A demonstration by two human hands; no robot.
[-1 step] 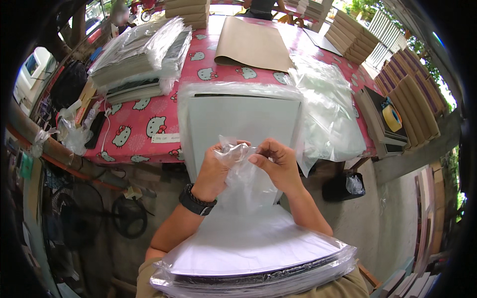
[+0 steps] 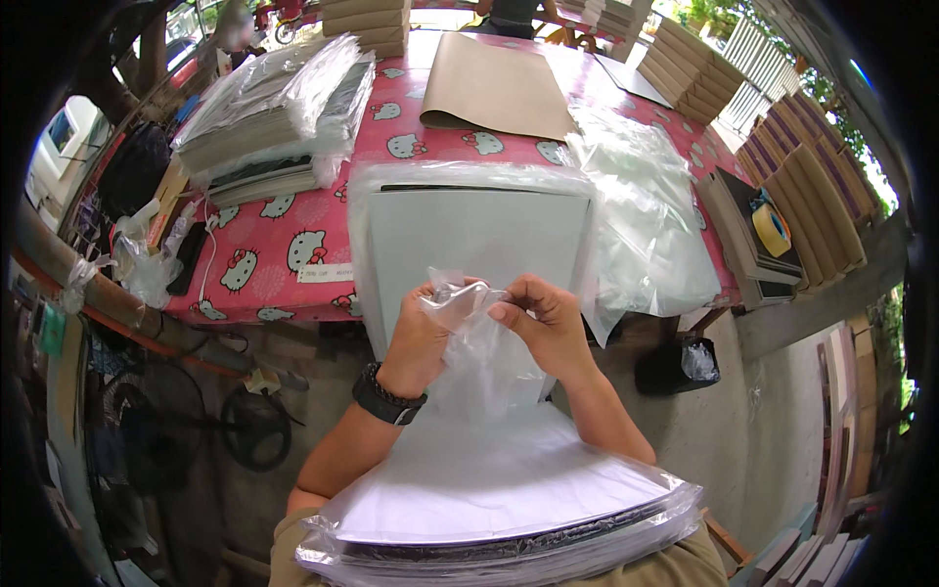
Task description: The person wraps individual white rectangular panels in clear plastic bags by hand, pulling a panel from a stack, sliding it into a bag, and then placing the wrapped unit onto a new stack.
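Observation:
Crumpled clear plastic (image 2: 458,305) is bunched between my two hands, above the stack in front of me. My left hand (image 2: 419,338), with a dark band on the wrist, is wrapped round the gathered plastic. Thumb and forefinger of my right hand (image 2: 544,321) pinch the plastic's right edge. Below them lies a plastic-wrapped stack of white sheets (image 2: 489,479) with a dark layer, its near end against my body. Beyond, light grey boards (image 2: 479,230) in clear plastic rest at the table's near edge.
A pink patterned cloth (image 2: 264,259) covers the table. Wrapped stacks (image 2: 254,117) stand at the left, a brown sheet (image 2: 499,88) at the back, and clear plastic bags (image 2: 646,225) to the right. A tape roll (image 2: 771,230) lies on boards at far right. A black bin (image 2: 675,369) stands below.

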